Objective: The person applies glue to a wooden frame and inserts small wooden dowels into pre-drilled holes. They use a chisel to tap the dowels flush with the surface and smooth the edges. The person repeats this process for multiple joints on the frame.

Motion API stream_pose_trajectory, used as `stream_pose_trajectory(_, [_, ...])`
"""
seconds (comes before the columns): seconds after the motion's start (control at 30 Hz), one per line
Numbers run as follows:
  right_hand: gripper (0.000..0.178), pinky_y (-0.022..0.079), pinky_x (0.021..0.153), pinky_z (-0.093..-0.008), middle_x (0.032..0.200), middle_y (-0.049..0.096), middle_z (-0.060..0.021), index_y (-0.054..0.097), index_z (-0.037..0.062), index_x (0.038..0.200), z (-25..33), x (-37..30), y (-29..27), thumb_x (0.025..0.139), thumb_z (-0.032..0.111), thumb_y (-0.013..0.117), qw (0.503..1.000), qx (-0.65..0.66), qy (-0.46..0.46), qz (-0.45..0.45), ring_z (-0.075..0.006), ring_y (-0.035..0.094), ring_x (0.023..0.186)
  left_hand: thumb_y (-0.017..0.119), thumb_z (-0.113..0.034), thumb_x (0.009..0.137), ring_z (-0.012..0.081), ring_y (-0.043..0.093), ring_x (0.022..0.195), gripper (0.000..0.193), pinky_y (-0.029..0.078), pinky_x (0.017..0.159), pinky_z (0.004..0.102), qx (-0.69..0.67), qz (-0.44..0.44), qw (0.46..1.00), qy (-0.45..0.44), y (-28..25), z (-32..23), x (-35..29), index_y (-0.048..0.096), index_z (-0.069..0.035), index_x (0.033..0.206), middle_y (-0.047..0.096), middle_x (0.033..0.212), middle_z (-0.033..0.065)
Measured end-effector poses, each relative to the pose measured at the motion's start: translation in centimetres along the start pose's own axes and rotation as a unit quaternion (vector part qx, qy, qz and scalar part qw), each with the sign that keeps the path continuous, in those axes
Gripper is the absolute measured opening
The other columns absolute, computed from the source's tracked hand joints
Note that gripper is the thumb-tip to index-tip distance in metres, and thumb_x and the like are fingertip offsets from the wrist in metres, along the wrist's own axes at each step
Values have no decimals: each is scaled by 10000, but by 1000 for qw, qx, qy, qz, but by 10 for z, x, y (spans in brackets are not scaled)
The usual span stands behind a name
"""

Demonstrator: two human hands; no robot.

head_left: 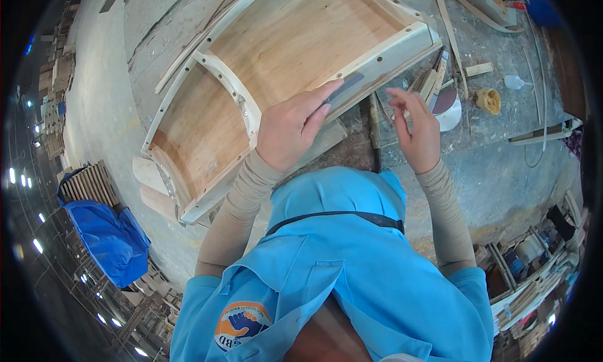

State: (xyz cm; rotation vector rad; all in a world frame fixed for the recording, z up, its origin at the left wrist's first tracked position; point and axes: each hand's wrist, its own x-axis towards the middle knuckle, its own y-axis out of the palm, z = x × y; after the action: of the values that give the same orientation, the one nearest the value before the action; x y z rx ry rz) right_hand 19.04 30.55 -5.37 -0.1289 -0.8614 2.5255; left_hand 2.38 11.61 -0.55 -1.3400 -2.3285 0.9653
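Note:
A curved wooden frame [248,104] with a plywood panel set inside lies tilted across the work surface in front of me, dark holes dotted along its pale rails. My left hand [294,120] rests at its near side rail, index finger and thumb reaching forward. A thin flat grey piece [347,89] lies at those fingertips against the rail; whether it is sandpaper or a scraper blade is unclear. Off the rail's right end, my right hand [416,128] hovers with fingers bent and apart, nothing visible in it. Beyond it lies a round white and dark red disc [448,113].
On the grey worktop [483,133] to the right stand a small tub of yellowish paste [488,101] and a white squeeze bottle [516,81]. Wood strips [452,38] lie around them. A blue tarp [113,243] drapes at the far left, near a slatted wooden stack [91,185].

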Motion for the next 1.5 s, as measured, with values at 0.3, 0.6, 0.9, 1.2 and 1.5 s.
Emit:
stream_pose_trajectory(0.3, [216, 506, 733, -394, 929, 637, -101, 655, 57, 1088, -1, 30, 11, 877, 42, 699, 990, -74, -82, -90, -297, 651, 852, 608, -82, 955, 274, 712, 925, 408, 547, 813, 318, 8, -12, 1000, 14, 2, 1, -1, 634, -143, 1358, 720, 1167, 137])
stream_pose_trajectory(0.6, [92, 477, 686, -427, 850, 572, -93, 625, 86, 946, 3, 43, 7, 880, 110, 685, 976, -158, -115, -92, -313, 605, 793, 623, -76, 943, 265, 715, 884, 395, 555, 768, 311, 26, -51, 997, 51, 7, 7, 0, 650, -123, 1334, 729, 1128, 130])
stream_pose_trajectory(0.9, [96, 478, 685, -432, 872, 548, -96, 600, 82, 958, 1, 42, 12, 886, 93, 663, 972, -176, -129, -86, -319, 599, 789, 699, -26, 856, 204, 558, 586, 490, 447, 531, 332, 125, -115, 978, 122, 20, 11, -5, 672, -155, 1328, 567, 696, 60])
stream_pose_trajectory(1.2, [121, 502, 710, -413, 902, 611, -80, 638, 74, 935, 4, 36, 13, 842, 63, 716, 981, -123, -115, -101, -309, 632, 830, 703, -19, 847, 206, 535, 565, 505, 434, 520, 330, 117, -123, 977, 131, 20, 11, -4, 671, -152, 1333, 534, 665, 60])
stream_pose_trajectory(1.5, [195, 515, 850, -386, 1081, 655, -130, 682, 49, 1078, -14, 2, 17, 884, 49, 697, 992, -31, -45, -113, -318, 643, 984, 658, -10, 883, 257, 560, 620, 470, 475, 593, 358, 46, -59, 994, 80, 12, -6, -3, 658, -128, 1338, 575, 741, 102])
